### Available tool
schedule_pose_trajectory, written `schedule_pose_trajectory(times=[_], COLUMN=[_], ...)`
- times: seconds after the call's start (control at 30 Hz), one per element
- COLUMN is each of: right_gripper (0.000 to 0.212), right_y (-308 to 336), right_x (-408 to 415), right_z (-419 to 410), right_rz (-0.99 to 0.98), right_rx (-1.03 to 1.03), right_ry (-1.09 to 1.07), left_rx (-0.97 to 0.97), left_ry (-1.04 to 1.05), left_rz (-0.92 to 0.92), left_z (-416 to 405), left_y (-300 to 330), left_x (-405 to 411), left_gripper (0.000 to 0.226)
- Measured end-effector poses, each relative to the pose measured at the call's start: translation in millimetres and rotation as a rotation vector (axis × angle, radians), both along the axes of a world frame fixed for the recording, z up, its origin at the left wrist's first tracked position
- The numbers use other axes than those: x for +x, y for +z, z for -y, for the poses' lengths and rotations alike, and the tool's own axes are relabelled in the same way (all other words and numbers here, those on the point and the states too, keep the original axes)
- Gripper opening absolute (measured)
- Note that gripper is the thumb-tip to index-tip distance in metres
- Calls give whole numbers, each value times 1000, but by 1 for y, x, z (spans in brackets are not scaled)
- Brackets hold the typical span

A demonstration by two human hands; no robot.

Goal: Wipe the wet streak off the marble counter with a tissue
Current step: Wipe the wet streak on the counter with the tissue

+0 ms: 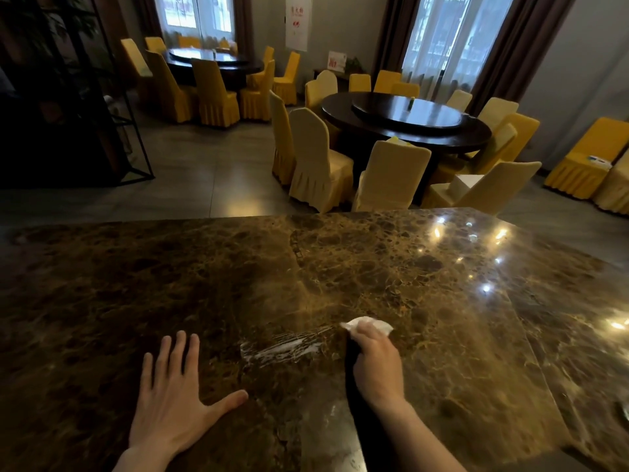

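A brown marble counter [170, 284] fills the lower half of the head view. A pale wet streak [282, 347] runs across it near the front middle. My right hand [376, 362] is closed over a crumpled white tissue [369, 324], which presses on the counter at the streak's right end. Only the tissue's far edge shows past my fingers. My left hand [173, 393] lies flat on the marble to the left of the streak, fingers spread, holding nothing.
Beyond the counter's far edge stand two dark round dining tables [408, 127] ringed by yellow-covered chairs [316, 165]. A black metal shelf frame [112, 107] stands at the back left. Ceiling lights glare on the counter's right part.
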State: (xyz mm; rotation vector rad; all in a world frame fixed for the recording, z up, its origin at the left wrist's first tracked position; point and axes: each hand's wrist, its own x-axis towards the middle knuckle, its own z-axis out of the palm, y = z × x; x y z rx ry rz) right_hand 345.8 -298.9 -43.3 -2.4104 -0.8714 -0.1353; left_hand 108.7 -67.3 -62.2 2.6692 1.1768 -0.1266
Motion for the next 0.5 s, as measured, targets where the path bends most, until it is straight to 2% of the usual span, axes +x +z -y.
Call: schedule_pose_trajectory(times=[0.1, 0.17, 0.37, 0.43, 0.5], right_gripper=[27, 27, 26, 26, 21], right_y=[-1, 2, 15, 14, 11], right_x=[-22, -7, 33, 16, -9], right_z=[-2, 10, 7, -9, -15], right_rz=[57, 75, -39, -20, -14], right_rx=[-59, -90, -91, -107, -101], right_ry=[323, 386, -87, -70, 86], left_rx=[0, -3, -6, -1, -6], left_ry=[2, 0, -4, -10, -9], left_rz=[-11, -11, -18, -11, -9], left_z=[-2, 0, -1, -1, -2], left_y=[0, 0, -1, -1, -2], left_x=[-1, -1, -1, -1, -1], left_gripper=[151, 150, 148, 148, 148])
